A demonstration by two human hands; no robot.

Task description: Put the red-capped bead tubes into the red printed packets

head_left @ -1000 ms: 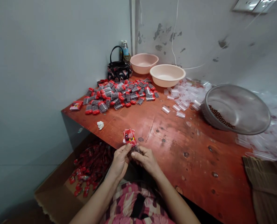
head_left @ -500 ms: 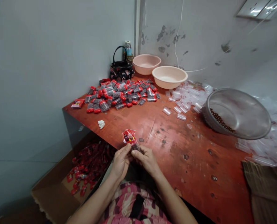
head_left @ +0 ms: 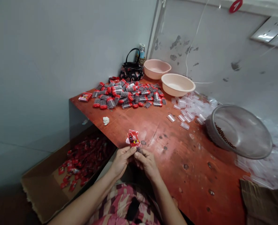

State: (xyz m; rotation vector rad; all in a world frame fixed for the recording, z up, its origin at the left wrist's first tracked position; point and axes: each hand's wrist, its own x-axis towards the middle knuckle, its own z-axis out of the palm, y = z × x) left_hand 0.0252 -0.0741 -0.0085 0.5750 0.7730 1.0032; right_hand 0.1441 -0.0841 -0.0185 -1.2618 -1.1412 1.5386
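Note:
At the table's near edge, my left hand [head_left: 122,161] and my right hand [head_left: 147,163] meet with thumbs close together. Between the left fingertips is a red printed plastic packet [head_left: 132,137], its top pointing away from me; it may be more than one sheet. A small dark container [head_left: 138,149] sits at its lower end, pinched by the right fingers and partly hidden by them. Farther back lies a pile of clear containers with red caps and dark contents [head_left: 126,93]. Below left, a cardboard box [head_left: 39,184] holds many red packets [head_left: 87,157].
A grey bowl [head_left: 244,131] with small brown balls [head_left: 223,137] tilts at the right, among clear empty containers [head_left: 188,109]. Two basins, pink [head_left: 156,69] and cream [head_left: 177,86], stand behind. A black handbag [head_left: 131,71], crumpled tissue [head_left: 106,121] and red packet stack [head_left: 84,97] are on the table [head_left: 162,175].
The view has turned slightly, so the back of the table appears farther right. Both hands keep the packet and dark container at nearly the same place by the table edge.

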